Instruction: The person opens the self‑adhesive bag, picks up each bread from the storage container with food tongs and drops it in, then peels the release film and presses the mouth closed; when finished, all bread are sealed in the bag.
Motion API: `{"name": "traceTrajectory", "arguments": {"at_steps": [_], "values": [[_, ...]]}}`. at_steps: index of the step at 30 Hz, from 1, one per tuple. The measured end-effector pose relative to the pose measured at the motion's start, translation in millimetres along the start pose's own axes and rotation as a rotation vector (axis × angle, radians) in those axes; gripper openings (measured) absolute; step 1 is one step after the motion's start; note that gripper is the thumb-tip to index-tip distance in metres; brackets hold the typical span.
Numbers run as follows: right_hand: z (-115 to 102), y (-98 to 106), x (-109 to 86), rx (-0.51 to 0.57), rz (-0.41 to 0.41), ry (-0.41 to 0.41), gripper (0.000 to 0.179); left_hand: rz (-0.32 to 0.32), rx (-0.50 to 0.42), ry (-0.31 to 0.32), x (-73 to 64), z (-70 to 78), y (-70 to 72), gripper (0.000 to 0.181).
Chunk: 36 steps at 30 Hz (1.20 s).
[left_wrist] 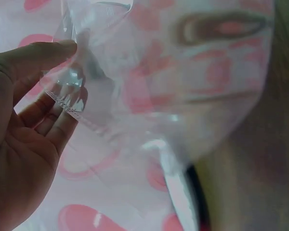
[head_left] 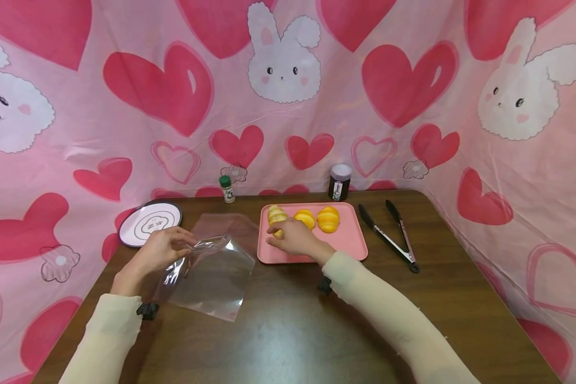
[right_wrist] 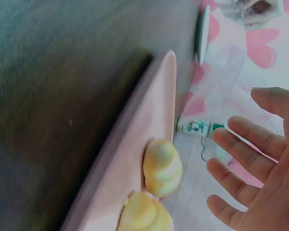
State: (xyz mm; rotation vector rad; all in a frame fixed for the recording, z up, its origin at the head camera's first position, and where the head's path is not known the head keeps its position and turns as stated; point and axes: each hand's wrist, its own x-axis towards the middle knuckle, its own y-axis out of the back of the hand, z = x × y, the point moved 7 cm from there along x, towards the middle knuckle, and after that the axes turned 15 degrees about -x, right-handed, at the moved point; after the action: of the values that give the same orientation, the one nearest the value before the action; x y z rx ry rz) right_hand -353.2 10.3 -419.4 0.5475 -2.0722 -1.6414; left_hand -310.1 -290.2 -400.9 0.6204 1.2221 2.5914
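Note:
My left hand (head_left: pixel 159 252) pinches a clear plastic bag (head_left: pixel 221 282) between thumb and fingers at its left side. The bag hangs over the table to the right of that hand, and in the left wrist view its film spreads past the fingertips. On a pink tray (head_left: pixel 349 246) lie three yellow croissant-shaped rolls: a paler striped roll (head_left: pixel 276 213), a middle roll (head_left: pixel 305 217) and a right roll (head_left: pixel 328 220). My right hand (head_left: pixel 295 238) is above the tray's left part, overlapping the pale roll. Its fingers (right_wrist: pixel 250 154) are spread and hold nothing in the right wrist view.
A round white plate (head_left: pixel 146 221) with a dark rim lies at the back left. Toward the back edge stand a green-capped shaker (head_left: pixel 227 190) and a dark jar (head_left: pixel 340 182) with a pale lid. Black-tipped tongs (head_left: pixel 389 240) lie spread right of the tray.

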Motion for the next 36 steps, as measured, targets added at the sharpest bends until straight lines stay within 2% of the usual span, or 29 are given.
{"name": "traceTrajectory", "arguments": {"at_steps": [6,9,19,25,29,32,36], "values": [[11.9,8.9,-0.7,0.004,0.066,-0.041,0.033,0.006,0.029,-0.104,4.4,26.5,-1.9,0.022],[16.0,9.8,-0.2,0.042,0.075,-0.057,0.032,-0.005,0.042,-0.153,7.0,38.9,-4.3,0.022],[23.6,7.5,-0.1,0.232,0.002,-0.104,0.04,-0.034,0.007,-0.258,13.3,71.3,-11.2,0.023],[26.8,2.7,1.1,0.295,-0.034,-0.118,0.045,-0.066,-0.02,-0.314,15.8,80.6,-18.1,0.025],[26.0,0.9,2.6,0.339,-0.046,-0.097,0.038,-0.095,-0.04,-0.349,17.4,84.1,-22.6,0.025],[26.2,-0.9,3.6,0.369,-0.056,-0.087,0.032,-0.109,-0.041,-0.359,17.9,85.1,-25.5,0.025],[26.9,-1.2,5.1,0.369,-0.03,-0.077,0.028,-0.123,-0.035,-0.357,18.9,84.8,-28.9,0.025]]}}
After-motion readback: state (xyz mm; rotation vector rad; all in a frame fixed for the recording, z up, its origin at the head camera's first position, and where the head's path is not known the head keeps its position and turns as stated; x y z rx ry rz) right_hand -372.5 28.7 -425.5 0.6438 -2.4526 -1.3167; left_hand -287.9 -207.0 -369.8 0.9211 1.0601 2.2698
